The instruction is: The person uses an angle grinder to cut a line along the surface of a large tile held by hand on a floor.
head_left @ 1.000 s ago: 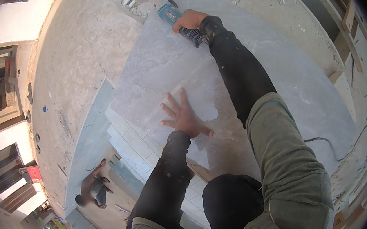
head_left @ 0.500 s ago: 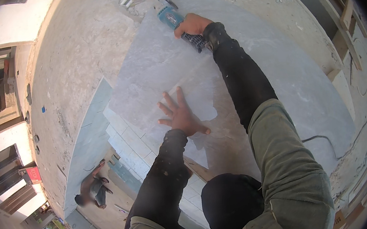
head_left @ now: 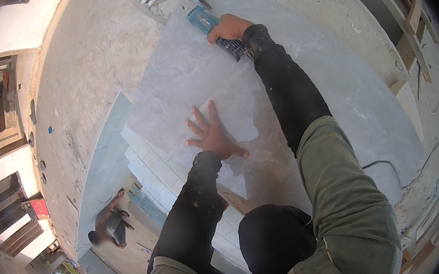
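Before us at left, a co-worker (head_left: 111,226) is down low near pale tiles (head_left: 152,161); the left hand (head_left: 216,140) lies on a grey slab (head_left: 171,94), its grip spread wide, while at the slab's far corner the right hand (head_left: 232,27) wraps firmly around a blue angle grinder (head_left: 202,20).

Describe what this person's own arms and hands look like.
The left hand and right hand wear no gloves. Black forearm sleeves, flecked with pale spots, reach the wrists; wrinkled grey-green outer sleeves cover the arms above them.
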`<state>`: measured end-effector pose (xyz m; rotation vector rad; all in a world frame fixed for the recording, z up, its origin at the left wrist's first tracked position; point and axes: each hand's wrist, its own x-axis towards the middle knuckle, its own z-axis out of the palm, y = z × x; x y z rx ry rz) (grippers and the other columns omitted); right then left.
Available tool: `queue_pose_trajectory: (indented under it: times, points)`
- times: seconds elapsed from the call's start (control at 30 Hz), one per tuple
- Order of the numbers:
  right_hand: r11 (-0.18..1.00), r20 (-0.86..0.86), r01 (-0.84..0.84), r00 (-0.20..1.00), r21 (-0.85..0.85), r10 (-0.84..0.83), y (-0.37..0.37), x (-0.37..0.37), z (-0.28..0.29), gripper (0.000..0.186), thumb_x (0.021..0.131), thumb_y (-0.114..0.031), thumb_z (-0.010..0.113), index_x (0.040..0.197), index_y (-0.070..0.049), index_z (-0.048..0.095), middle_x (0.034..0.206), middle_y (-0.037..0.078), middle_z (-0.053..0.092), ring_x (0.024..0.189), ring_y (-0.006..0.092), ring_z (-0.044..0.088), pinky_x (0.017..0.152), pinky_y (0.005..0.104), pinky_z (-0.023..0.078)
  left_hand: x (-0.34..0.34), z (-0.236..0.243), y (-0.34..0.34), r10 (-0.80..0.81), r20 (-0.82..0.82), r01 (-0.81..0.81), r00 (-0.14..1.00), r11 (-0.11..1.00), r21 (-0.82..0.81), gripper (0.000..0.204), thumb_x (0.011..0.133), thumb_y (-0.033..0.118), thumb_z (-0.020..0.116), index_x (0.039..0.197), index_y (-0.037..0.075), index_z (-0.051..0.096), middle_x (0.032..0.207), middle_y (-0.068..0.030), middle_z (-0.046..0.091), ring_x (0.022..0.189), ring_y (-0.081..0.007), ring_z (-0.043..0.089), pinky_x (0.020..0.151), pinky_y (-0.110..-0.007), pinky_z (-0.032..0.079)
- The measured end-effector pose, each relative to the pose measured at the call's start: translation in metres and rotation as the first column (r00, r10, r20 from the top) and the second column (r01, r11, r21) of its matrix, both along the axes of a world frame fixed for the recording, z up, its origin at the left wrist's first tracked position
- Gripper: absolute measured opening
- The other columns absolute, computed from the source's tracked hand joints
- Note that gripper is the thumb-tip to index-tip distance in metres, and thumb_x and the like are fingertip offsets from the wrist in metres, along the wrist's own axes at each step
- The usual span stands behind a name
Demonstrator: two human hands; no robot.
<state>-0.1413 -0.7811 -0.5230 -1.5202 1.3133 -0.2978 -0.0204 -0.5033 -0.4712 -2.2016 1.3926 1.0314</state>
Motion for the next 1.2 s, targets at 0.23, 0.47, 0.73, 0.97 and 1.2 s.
queue_pose_trajectory:
  times: [0.23,0.47,0.73,0.97,1.2]
  points:
    - [0.999,-0.018,-0.043,0.999,0.033,0.043,-0.008,0.003,0.007,0.069,0.063,-0.039,0.086,0.109,0.011,0.076,0.102,0.023,0.075,0.084,0.0332,0.072,0.074,0.0405,0.055,-0.001,0.001,0.001,0.021,-0.009,-0.021,1.000,1.000,-0.011,0.178,0.036,0.031,0.110,0.171,0.021,-0.006,0.172,-0.0339,-0.019,0.158,-0.0596,-0.017,0.113,-0.087,0.004]
    - [0.999,-0.040,-0.035,0.999,0.019,0.036,-0.014,0.005,0.004,0.068,0.063,-0.038,0.087,0.109,0.010,0.076,0.104,0.022,0.075,0.086,0.0334,0.071,0.076,0.0408,0.054,-0.002,0.000,0.002,0.015,-0.020,-0.016,1.000,1.000,-0.020,0.178,0.037,0.028,0.109,0.171,0.020,-0.006,0.173,-0.0336,-0.018,0.158,-0.0594,-0.018,0.114,-0.087,0.002]
    - [0.998,0.011,-0.052,0.999,0.024,0.052,-0.008,0.001,0.006,0.063,0.065,-0.038,0.087,0.103,0.010,0.077,0.097,0.021,0.075,0.081,0.0315,0.070,0.074,0.0399,0.053,0.006,-0.011,0.005,0.014,-0.024,-0.015,1.000,0.999,-0.040,0.185,0.030,0.036,0.111,0.171,0.026,-0.009,0.171,-0.0336,-0.024,0.154,-0.0638,-0.021,0.110,-0.090,0.005]
    - [0.999,0.021,-0.028,0.999,0.022,0.028,0.003,-0.005,-0.003,0.061,0.064,-0.036,0.087,0.104,0.010,0.077,0.099,0.023,0.076,0.084,0.0335,0.072,0.076,0.0404,0.056,0.006,-0.007,0.004,0.010,-0.035,-0.011,0.999,1.000,-0.027,0.184,0.030,0.034,0.110,0.171,0.026,-0.009,0.171,-0.0338,-0.024,0.154,-0.0627,-0.023,0.110,-0.090,0.004]
    - [0.999,0.038,-0.035,0.999,0.033,0.034,0.018,-0.014,0.001,0.064,0.064,-0.036,0.088,0.105,0.012,0.077,0.101,0.025,0.076,0.086,0.0339,0.074,0.078,0.0397,0.057,0.006,-0.006,0.004,0.022,-0.027,-0.022,0.999,0.999,-0.023,0.185,0.031,0.033,0.110,0.171,0.027,-0.010,0.171,-0.0334,-0.024,0.154,-0.0623,-0.024,0.111,-0.089,0.004]
